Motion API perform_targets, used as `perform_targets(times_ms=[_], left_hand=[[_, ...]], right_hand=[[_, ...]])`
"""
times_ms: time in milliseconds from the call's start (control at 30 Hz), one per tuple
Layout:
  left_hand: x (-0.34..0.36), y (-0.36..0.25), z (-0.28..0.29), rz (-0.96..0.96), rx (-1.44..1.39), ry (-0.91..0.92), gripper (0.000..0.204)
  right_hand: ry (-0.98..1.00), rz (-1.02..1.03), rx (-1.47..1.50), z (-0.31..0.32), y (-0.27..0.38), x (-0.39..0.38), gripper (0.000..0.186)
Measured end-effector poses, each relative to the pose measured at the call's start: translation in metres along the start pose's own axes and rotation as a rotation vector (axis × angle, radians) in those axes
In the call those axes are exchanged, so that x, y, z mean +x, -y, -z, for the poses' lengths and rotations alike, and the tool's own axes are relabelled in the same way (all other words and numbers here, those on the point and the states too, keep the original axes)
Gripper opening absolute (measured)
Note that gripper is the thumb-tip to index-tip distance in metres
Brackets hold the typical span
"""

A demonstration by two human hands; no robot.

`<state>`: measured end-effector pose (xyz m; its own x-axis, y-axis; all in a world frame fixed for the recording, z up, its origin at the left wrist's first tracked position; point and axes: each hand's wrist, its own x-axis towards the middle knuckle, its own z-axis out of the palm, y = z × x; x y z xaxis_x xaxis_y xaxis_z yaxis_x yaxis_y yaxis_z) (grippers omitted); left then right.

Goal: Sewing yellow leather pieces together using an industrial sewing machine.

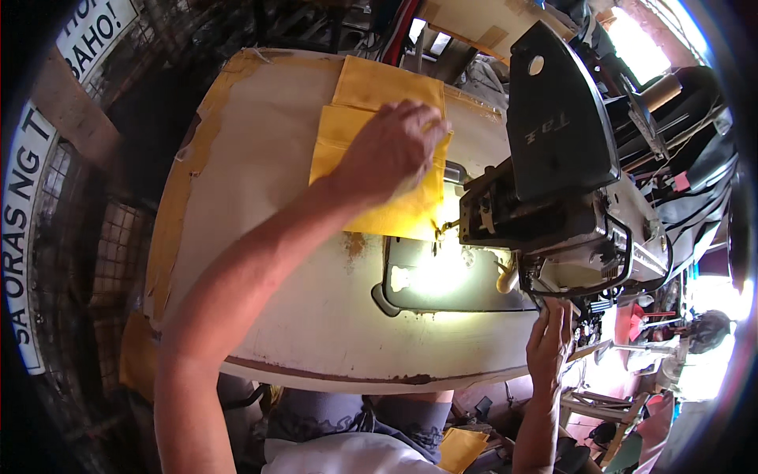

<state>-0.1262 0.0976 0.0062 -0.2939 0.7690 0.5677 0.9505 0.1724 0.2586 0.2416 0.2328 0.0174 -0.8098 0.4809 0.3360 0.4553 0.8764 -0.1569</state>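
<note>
My left hand (395,150), slightly blurred, is over overlapping yellow pieces (367,213) on the worktable, its fingers bent and their tips hard to make out. The lower piece reaches under the needle area of a black sewing machine (559,118), where a lamp lights the dark plate (474,296). My right hand (549,336) is at the machine's near lower end, fingers closed against a part there that I cannot make out.
The pale worktable (205,197) has worn, taped edges. A wire grille and signboards stand at left. Spools (659,91) and dark hanging material are at right. More yellow pieces (462,450) lie low beside my lap. Clutter fills the background.
</note>
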Motion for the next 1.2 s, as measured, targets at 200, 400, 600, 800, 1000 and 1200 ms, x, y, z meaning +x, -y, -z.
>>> perform_targets(times_ms=[200, 400, 600, 800, 1000, 1200], left_hand=[[0.036, 0.043, -0.039, 0.173, 0.150, 0.287, 0.049], [0.037, 0.060, -0.050, 0.108, 0.224, 0.239, 0.051], [0.041, 0.055, -0.046, 0.115, 0.223, 0.235, 0.051], [0.043, 0.051, -0.050, 0.132, 0.274, 0.240, 0.047], [0.051, 0.057, -0.051, 0.053, 0.356, 0.240, 0.044], [0.052, 0.063, -0.051, 0.056, 0.331, 0.204, 0.046]], right_hand=[[0.024, 0.319, -0.036, -0.022, 0.012, 0.099, 0.021], [-0.037, 0.546, 0.071, -0.099, 0.014, 0.220, 0.022], [-0.040, 0.614, 0.059, -0.128, 0.031, 0.272, 0.023], [0.042, 0.546, -0.005, -0.115, 0.049, 0.270, 0.021], [0.046, 0.546, 0.075, -0.121, 0.055, 0.268, 0.025], [0.055, 0.527, 0.219, -0.127, 0.056, 0.266, 0.023]])
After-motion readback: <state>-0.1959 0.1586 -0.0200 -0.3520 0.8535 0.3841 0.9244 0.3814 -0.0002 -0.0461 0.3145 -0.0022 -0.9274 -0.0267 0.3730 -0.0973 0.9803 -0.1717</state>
